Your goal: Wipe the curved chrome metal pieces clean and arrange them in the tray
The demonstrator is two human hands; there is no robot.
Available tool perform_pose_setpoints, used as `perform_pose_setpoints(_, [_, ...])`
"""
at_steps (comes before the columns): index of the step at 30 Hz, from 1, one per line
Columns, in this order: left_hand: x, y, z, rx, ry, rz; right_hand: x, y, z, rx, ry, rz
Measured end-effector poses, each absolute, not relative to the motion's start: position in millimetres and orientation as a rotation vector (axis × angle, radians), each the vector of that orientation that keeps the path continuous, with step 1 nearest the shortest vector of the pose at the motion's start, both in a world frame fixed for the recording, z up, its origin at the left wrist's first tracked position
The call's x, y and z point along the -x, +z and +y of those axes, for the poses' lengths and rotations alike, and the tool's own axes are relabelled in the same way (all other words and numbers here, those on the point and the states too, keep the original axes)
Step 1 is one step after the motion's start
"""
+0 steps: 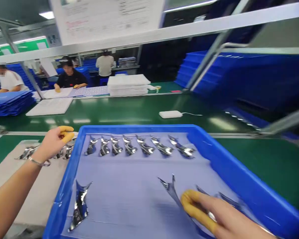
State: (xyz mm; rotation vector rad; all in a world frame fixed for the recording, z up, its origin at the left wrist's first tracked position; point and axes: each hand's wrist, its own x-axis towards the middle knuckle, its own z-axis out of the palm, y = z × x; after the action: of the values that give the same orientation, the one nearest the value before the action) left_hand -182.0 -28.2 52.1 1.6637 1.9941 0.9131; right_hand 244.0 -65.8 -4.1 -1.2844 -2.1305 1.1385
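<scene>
My right hand (206,212), with yellow finger covers, grips a shiny chrome fork-ended part (171,191) over the lower right of a blue tray (139,127). Its forked end points up and left; the fingers hide its other end. Close by, another chrome part (230,200) lies partly behind this hand. My left hand (54,139) is outside the tray's left rim, above chrome pieces (68,151) on a pale cloth. Its thumb and forefinger reach right with a small gap and nothing visible between them. Inside the tray, one chrome part (79,205) lies at lower left.
Several chrome parts (129,146) form a row along the tray's far side. A white box-shaped device (170,114) with a cable rests on the green bench (114,111). Blue trays (201,71) are stacked at right. A metal rail (149,38) crosses above. Other people (71,76) work beyond.
</scene>
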Motion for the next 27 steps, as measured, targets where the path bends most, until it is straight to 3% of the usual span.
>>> perform_pose_setpoints(5, [80.7,54.6,-42.6,-1.982,0.668,1.439,-225.2,54.9,-59.5,1.007,1.620,-1.778])
perform_pose_setpoints(10, [14.7,56.5,-70.4,-2.072,0.691,1.018,-204.8,66.5,-53.6,0.653,1.770,-1.649])
perform_pose_setpoints(19, [-13.7,39.7,-91.0,-2.369,1.010,1.099,-191.1,44.3,-57.1,0.420,1.855,-1.522])
perform_pose_setpoints(27, [-8.5,34.4,-92.1,-2.470,0.902,1.196,-194.0,27.0,-61.9,0.495,2.070,-1.510])
